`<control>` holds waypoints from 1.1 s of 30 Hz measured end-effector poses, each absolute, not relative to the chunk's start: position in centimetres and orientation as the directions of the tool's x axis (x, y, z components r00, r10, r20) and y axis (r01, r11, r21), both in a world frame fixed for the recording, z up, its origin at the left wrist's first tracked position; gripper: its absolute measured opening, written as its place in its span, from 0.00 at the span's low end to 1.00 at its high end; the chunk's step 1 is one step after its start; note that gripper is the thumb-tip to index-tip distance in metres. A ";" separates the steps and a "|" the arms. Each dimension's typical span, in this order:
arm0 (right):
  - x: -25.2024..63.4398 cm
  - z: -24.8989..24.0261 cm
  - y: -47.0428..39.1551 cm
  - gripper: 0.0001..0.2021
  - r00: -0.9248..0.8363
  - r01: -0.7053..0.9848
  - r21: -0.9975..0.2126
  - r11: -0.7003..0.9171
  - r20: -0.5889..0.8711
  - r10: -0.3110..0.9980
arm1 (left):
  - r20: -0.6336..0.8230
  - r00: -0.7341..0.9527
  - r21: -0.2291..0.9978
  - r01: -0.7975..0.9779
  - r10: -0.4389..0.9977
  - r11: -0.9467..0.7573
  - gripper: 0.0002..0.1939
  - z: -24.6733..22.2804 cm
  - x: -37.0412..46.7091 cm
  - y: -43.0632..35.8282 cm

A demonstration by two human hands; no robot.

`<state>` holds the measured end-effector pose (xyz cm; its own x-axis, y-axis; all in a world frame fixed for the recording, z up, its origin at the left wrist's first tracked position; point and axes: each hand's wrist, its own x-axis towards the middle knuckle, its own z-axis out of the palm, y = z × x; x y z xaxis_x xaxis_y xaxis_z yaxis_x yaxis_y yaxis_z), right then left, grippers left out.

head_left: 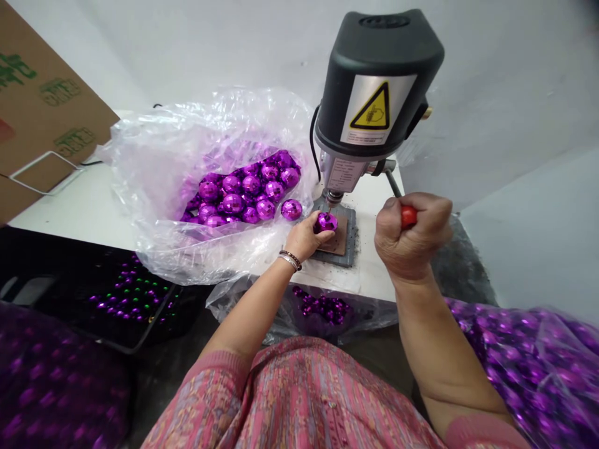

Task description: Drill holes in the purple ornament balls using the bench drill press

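Note:
My left hand (305, 238) pinches a shiny purple faceted ball (326, 222) on the small brown board (337, 237) over the drill press's grey base (347, 254). Right above that ball is the chuck (334, 196) of the drill press (384, 75), its bit pointing down at the ball's top; I cannot tell how deep it reaches. My right hand (416, 240) is closed round the red knob (409, 216) of the press's lever. One loose purple ball (291, 209) lies just left of the base, beside my left fingers.
A clear plastic bag (154, 162) full of purple balls (233, 203) spreads over the white table (369, 274). A cardboard box (42, 106) stands at left. More bagged balls (538, 368) lie low at right, below the table (322, 307) and at lower left (56, 374). A wall is behind.

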<state>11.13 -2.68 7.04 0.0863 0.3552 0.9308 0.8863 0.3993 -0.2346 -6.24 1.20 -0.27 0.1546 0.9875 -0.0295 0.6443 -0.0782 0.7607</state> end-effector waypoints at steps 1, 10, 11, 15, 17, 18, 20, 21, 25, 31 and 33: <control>11.1 6.8 -2.6 0.04 0.086 0.884 -0.233 0.406 0.933 0.348 | -0.031 0.157 0.759 0.646 0.987 -0.079 0.26 -0.2 -6.2 1.2; 10.6 5.9 -1.9 0.04 0.133 0.892 -0.210 0.401 0.968 0.212 | -0.007 0.170 0.792 0.603 0.985 -0.098 0.24 -0.4 -6.3 1.2; 10.6 5.9 -1.8 0.04 0.136 0.885 -0.211 0.415 0.970 0.201 | -0.009 0.170 0.793 0.601 0.985 -0.096 0.25 -0.4 -6.3 1.2; 10.4 5.3 -1.6 0.06 0.166 0.864 -0.243 0.441 0.964 0.206 | -0.021 0.174 0.773 0.628 0.985 -0.094 0.24 -0.3 -6.3 1.1; 10.2 4.9 -1.7 0.07 0.173 0.857 -0.254 0.448 0.961 0.213 | -0.012 0.173 0.764 0.637 0.985 -0.103 0.23 -0.2 -6.3 1.0; 10.1 4.8 -1.7 0.08 0.178 0.854 -0.259 0.450 0.960 0.216 | -0.005 0.174 0.763 0.637 0.985 -0.109 0.23 -0.2 -6.3 1.0; 10.0 5.1 -1.8 0.09 0.191 0.849 -0.273 0.453 0.957 0.218 | 0.013 0.177 0.767 0.630 0.984 -0.123 0.24 -0.2 -6.3 1.0; 9.9 5.6 -1.7 0.09 0.201 0.847 -0.281 0.451 0.955 0.218 | 0.023 0.179 0.770 0.624 0.984 -0.131 0.24 -0.2 -6.3 1.1; 10.4 10.1 -0.9 0.11 0.238 0.846 -0.325 0.424 0.940 0.246 | 0.047 0.196 0.797 0.584 0.980 -0.155 0.23 -0.6 -6.3 1.1; 11.3 15.5 0.5 0.10 0.283 0.767 -0.522 0.373 0.797 0.533 | 0.157 0.365 0.860 0.406 0.918 -0.309 0.33 -0.6 -8.5 -1.5; 11.2 15.6 0.4 0.09 0.289 0.762 -0.536 0.363 0.784 0.550 | 0.169 0.477 0.853 0.367 0.862 -0.370 0.38 0.1 -9.9 -2.5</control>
<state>11.19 0.40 15.63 0.2891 0.5498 0.7836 0.7619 0.3634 -0.5361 -9.86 -2.53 0.06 0.4774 0.8623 0.1689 0.3673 -0.3705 0.8531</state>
